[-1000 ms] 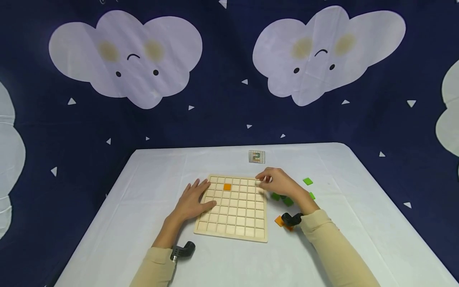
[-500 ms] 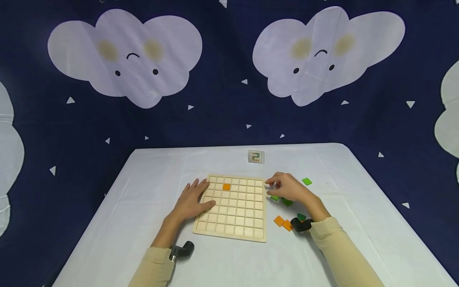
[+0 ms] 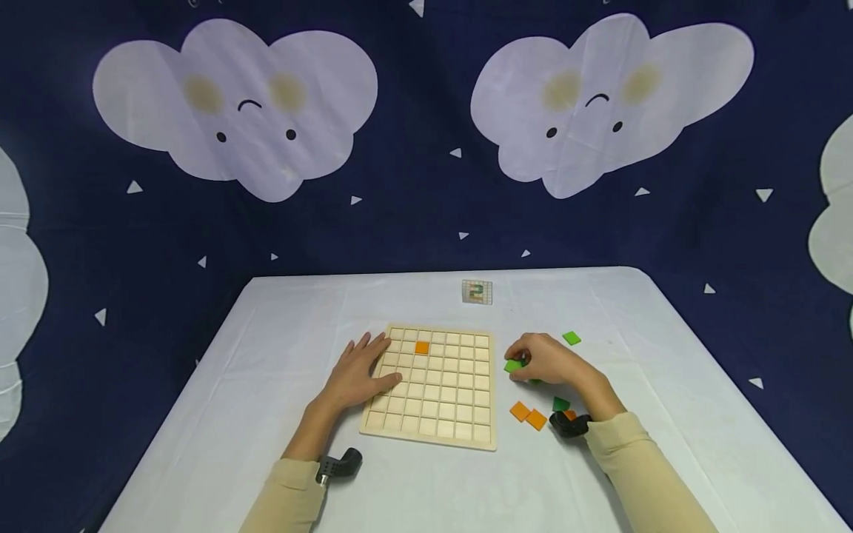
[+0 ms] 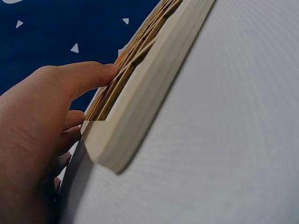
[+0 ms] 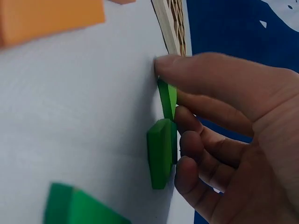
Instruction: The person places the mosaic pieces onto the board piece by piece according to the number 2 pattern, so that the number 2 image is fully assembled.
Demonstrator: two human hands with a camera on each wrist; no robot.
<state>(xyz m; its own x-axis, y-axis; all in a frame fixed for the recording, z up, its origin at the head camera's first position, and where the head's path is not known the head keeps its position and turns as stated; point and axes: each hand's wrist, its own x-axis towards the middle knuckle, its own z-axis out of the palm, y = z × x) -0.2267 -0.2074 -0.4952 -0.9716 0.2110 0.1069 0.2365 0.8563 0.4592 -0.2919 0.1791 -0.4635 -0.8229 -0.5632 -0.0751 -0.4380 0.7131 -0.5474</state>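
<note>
Left hand [image 3: 355, 379] lies extended on the left edge of the board [image 3: 440, 392]. Right hand [image 3: 549, 361], well apart, curls thumb and fingers about a green tile [image 3: 512, 366] on the table [image 3: 433, 485] near the board's right side.

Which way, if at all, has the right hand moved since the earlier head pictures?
Yes: judged against the grid board, the right hand has moved off its far right corner, rightward and toward the person, to a light green tile.
</note>
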